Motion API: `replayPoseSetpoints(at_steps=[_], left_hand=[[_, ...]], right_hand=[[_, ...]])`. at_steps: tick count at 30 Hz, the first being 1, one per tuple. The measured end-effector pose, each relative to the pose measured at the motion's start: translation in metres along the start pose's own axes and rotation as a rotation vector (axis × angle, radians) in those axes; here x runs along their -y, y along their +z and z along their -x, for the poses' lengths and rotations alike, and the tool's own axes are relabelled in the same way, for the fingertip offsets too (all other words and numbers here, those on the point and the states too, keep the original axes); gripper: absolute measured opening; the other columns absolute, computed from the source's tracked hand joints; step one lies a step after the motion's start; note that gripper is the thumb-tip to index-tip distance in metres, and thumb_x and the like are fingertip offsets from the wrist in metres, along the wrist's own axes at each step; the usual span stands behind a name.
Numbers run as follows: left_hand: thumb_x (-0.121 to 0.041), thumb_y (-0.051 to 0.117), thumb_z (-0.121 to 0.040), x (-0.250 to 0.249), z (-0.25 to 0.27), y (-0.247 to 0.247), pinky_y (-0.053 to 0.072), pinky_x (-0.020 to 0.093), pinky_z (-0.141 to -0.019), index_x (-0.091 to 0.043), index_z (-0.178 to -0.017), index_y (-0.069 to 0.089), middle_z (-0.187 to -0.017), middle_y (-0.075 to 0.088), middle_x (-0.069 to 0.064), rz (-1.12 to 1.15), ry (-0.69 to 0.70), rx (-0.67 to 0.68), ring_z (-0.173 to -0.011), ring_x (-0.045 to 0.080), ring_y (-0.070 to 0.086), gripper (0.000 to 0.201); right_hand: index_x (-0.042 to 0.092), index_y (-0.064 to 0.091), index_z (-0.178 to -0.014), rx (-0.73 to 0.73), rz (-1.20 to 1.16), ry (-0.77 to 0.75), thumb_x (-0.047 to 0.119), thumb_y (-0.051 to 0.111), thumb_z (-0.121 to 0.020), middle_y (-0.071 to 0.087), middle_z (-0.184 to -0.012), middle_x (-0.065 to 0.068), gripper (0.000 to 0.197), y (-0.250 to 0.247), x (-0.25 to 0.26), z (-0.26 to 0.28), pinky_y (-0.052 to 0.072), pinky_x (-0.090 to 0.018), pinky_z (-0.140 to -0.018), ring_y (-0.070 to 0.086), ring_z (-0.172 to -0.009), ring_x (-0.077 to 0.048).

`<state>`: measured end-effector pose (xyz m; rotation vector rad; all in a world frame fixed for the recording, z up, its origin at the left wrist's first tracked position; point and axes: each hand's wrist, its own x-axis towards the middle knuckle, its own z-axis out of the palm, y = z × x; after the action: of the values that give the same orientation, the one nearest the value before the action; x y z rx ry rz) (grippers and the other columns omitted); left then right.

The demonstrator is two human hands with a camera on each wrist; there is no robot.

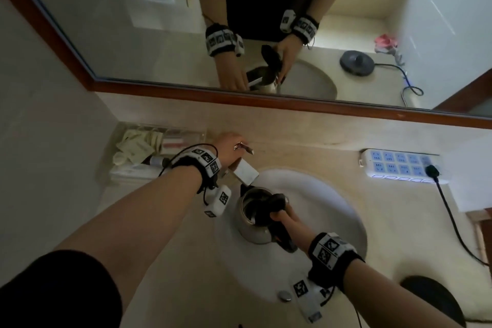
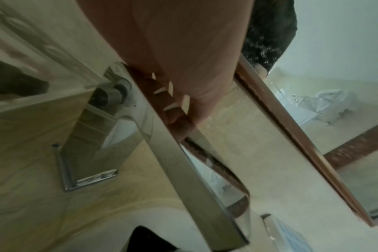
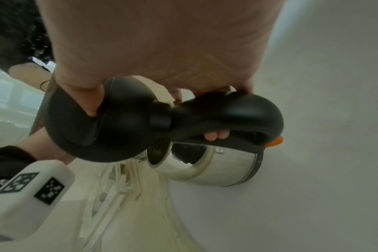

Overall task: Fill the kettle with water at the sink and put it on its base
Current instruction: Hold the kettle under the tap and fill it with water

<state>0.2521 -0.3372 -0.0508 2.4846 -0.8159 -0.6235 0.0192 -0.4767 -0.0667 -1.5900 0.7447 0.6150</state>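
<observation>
Though lidless, kettle interior dark.

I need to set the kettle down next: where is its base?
In the head view the black base sits on the counter at the lower right, right of the sink, under the power strip.

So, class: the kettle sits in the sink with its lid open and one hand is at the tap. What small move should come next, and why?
Probably lift the tap lever with the left hand to start the water. The right hand holds the kettle by its handle in the sink, lid open, mouth below the spout, and no water is visibly running yet.
</observation>
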Motion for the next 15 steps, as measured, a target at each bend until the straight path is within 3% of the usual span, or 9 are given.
replayPoseSetpoints(at_steps=[2,4,7,10,12,15], left_hand=[[-0.018,0.06,-0.095,0.001,-0.008,0.003,0.047,0.034,-0.096,-0.011,-0.116,0.071,-0.12,0.065,0.009,0.011,0.028,0.022,-0.111,0.025,0.06,0.024],[-0.027,0.061,-0.096,0.0,-0.013,0.005,0.047,0.032,-0.094,-0.014,-0.113,0.074,-0.116,0.069,0.005,-0.012,0.068,0.04,-0.108,0.022,0.061,0.025],[-0.032,0.061,-0.096,0.003,-0.018,0.009,0.046,0.026,-0.09,-0.017,-0.11,0.076,-0.111,0.073,0.001,-0.014,0.106,0.02,-0.104,0.018,0.064,0.025],[-0.03,0.066,-0.093,0.007,-0.021,0.01,0.043,0.021,-0.082,-0.016,-0.104,0.078,-0.103,0.075,0.001,0.044,0.119,0.003,-0.096,0.016,0.067,0.021],[-0.027,0.069,-0.091,0.009,-0.023,0.009,0.045,0.022,-0.08,-0.016,-0.1,0.079,-0.099,0.076,0.001,0.079,0.129,0.0,-0.09,0.013,0.065,0.018],[-0.025,0.071,-0.089,0.012,-0.026,0.011,0.051,0.027,-0.08,-0.016,-0.095,0.08,-0.094,0.075,0.0,0.135,0.111,-0.012,-0.083,0.011,0.063,0.013]], right_hand=[[0.029,0.015,-0.155,-0.003,-0.003,-0.003,0.035,0.052,-0.096,0.051,-0.127,-0.006,0.07,0.002,0.001,-0.004,0.05,-0.023,-0.072,0.059,-0.1,-0.02],[0.03,0.017,-0.154,-0.02,-0.011,-0.006,0.035,0.052,-0.096,0.053,-0.127,-0.007,0.068,0.004,0.003,-0.008,0.053,-0.025,-0.075,0.062,-0.099,-0.021],[0.031,0.021,-0.152,-0.036,-0.015,0.004,0.046,0.054,-0.079,0.058,-0.131,-0.011,0.082,0.005,0.006,-0.015,0.054,-0.037,-0.085,0.064,-0.104,-0.029],[0.028,0.022,-0.152,-0.038,-0.045,-0.012,0.049,0.057,-0.068,0.058,-0.131,-0.019,0.093,0.008,0.01,-0.02,0.054,-0.037,-0.079,0.063,-0.093,-0.028],[0.029,0.022,-0.152,-0.035,-0.045,-0.006,0.054,0.058,-0.063,0.059,-0.13,-0.019,0.099,0.008,0.012,-0.024,0.054,-0.042,-0.083,0.064,-0.091,-0.029],[0.033,0.022,-0.152,-0.037,-0.038,0.003,0.053,0.058,-0.069,0.059,-0.13,-0.016,0.092,0.01,0.015,-0.028,0.054,-0.044,-0.086,0.065,-0.094,-0.032]])
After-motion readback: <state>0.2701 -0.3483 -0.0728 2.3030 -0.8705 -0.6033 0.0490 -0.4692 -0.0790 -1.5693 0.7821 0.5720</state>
